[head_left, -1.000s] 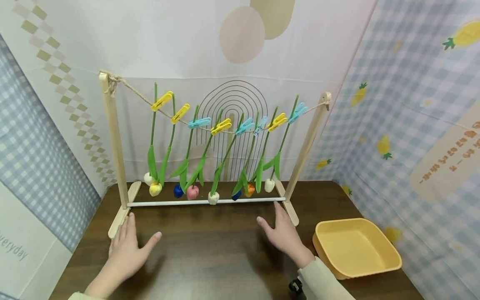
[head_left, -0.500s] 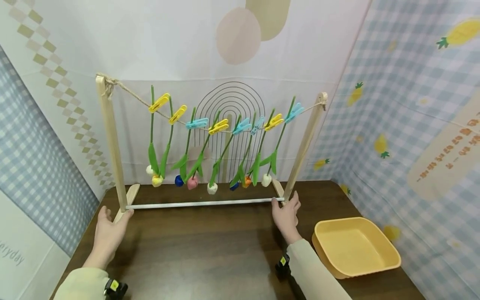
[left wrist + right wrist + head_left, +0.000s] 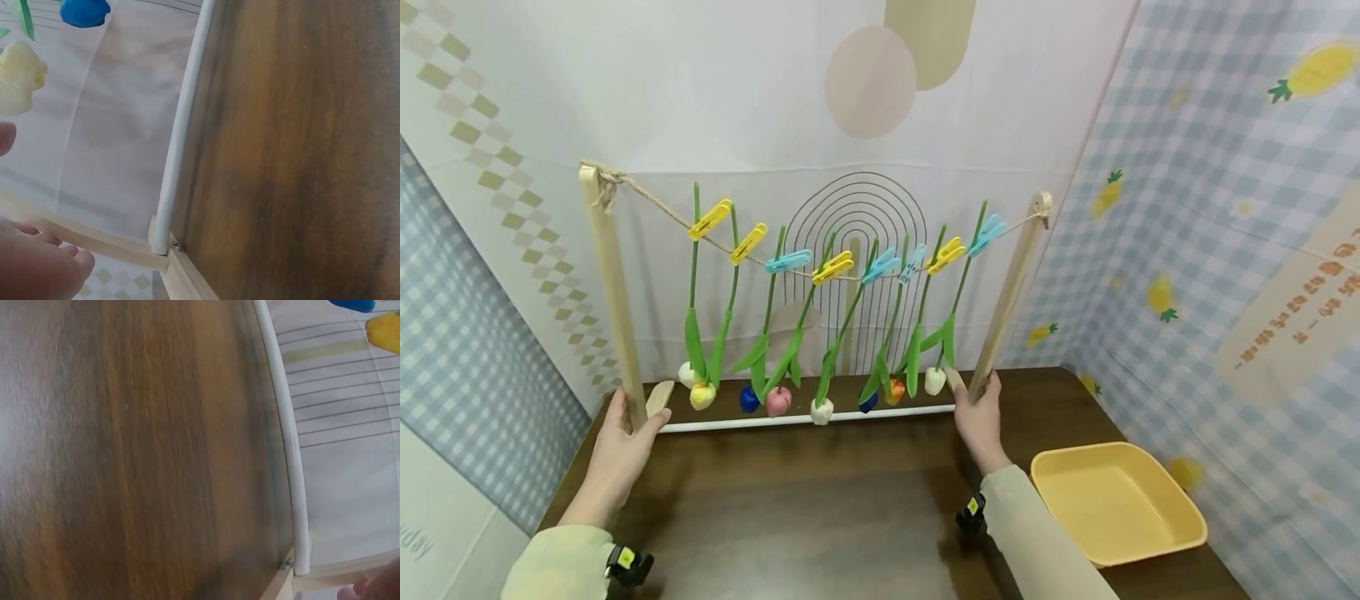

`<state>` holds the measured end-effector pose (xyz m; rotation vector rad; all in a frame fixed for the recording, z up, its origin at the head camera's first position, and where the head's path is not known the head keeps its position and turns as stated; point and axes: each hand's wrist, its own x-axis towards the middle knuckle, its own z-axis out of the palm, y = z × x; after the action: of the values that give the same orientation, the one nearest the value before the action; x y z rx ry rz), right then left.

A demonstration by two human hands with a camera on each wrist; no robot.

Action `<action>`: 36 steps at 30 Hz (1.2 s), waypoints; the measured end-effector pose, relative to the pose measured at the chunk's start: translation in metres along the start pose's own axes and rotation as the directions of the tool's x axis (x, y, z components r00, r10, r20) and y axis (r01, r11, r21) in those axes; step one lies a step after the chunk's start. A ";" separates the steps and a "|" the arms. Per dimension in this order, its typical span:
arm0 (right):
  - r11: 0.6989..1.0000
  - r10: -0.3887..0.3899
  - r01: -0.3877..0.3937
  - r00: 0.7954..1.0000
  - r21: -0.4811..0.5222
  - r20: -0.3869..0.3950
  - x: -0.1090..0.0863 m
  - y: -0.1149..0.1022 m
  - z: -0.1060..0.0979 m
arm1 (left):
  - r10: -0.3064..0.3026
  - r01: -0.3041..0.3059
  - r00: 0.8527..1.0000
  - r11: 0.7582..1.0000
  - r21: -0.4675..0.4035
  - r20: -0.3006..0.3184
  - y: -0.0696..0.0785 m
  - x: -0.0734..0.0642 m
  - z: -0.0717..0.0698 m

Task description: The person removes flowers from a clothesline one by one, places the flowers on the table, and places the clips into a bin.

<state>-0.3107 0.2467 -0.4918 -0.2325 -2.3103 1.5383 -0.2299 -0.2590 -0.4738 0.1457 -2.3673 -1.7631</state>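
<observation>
Each hand grips the lower part of an upright on a wooden stand. My left hand (image 3: 617, 450) has its fingers and thumb on either side of the left post (image 3: 612, 292). My right hand (image 3: 980, 425) holds the right post (image 3: 1009, 300) the same way. A white rod (image 3: 730, 424) joins the two posts near the bottom. Twine (image 3: 658, 202) sags between their tops. From it several artificial tulips hang head down, including a pink tulip (image 3: 778, 402) and a white tulip (image 3: 822, 412), held by yellow clothespins (image 3: 833, 267) and blue clothespins (image 3: 788, 261). The hands partly hide the stand's feet.
A yellow plastic basin (image 3: 1116, 504) stands on the dark wooden table (image 3: 790, 517) to the right of my right forearm. A pale patterned cloth (image 3: 737, 92) hangs behind the stand, and checked cloth (image 3: 1210, 125) closes off the right side.
Both hands have gone from open beside the stand's base to gripping the lower posts. The hanging tulips have swung back and forth. The head view has shifted slightly.
</observation>
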 end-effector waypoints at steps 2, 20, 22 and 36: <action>1.000 -0.009 0.010 1.000 -0.021 0.012 0.002 0.000 -0.002 | -0.004 0.004 1.000 1.000 -0.025 -0.015 0.001 0.001 -0.001; 0.993 0.049 -0.048 0.999 -0.111 0.005 0.015 0.000 -0.010 | 0.021 0.017 0.988 0.972 0.236 -0.156 0.001 0.016 -0.002; 0.993 0.042 -0.042 0.999 -0.110 -0.002 0.016 0.000 -0.009 | 0.041 0.012 0.979 0.967 0.255 -0.200 0.000 0.018 -0.002; 0.989 -0.002 -0.010 0.997 -0.148 -0.081 0.028 0.005 0.002 | 0.209 -0.049 0.933 0.880 0.472 -0.292 -0.008 0.035 -0.002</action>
<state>-0.3374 0.2558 -0.4917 -0.3306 -2.3628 1.3346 -0.2641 -0.2698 -0.4778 0.3143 -2.4168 -0.9918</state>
